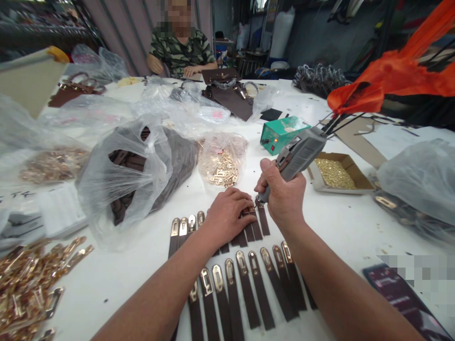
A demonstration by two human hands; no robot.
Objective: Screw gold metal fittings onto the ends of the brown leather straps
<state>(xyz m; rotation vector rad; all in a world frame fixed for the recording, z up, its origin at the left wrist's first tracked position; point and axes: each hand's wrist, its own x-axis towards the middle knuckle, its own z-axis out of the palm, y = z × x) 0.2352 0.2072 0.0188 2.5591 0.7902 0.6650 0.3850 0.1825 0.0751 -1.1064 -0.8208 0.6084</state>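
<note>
My right hand [283, 195] grips a grey electric screwdriver [296, 155], its tip down on a brown leather strap [263, 220] at the far end of a row. My left hand [227, 214] lies flat on the neighbouring straps, fingers spread, pressing them to the white table [341, 222]. Nearer me lies a second row of brown straps with gold clasps [245, 284]. More straps with clasps [183, 227] stick out left of my left hand.
A cardboard box of small gold screws [334, 173] sits right of the tool, a green power unit [280, 133] behind it. Plastic bags hold gold clasps [222, 163] and brown straps [135, 175]. Loose gold hardware [31, 279] lies at left. A person in camouflage [181, 49] sits across the table.
</note>
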